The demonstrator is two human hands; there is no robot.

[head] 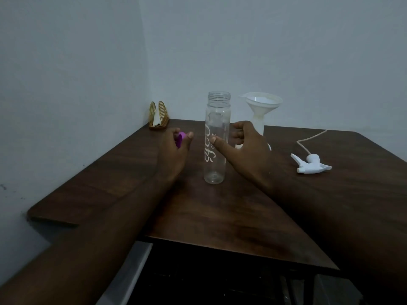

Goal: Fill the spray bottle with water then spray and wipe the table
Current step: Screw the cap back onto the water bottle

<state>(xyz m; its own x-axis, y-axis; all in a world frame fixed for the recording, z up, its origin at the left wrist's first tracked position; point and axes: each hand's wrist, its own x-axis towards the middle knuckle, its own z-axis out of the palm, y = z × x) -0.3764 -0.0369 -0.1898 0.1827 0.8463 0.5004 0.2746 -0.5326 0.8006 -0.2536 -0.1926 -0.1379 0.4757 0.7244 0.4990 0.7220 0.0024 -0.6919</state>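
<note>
The left hand (174, 148) and right hand (248, 146) are bare, as are the left forearm (123, 216) and right forearm (319, 205) as far as they show. Each thumb shows a short, trimmed nail. Dim light hides finer detail on the fingers (236, 134)

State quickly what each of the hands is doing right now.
Left hand: holding the purple cap.
Right hand: open, holding nothing, beside the clear bottle.
</note>
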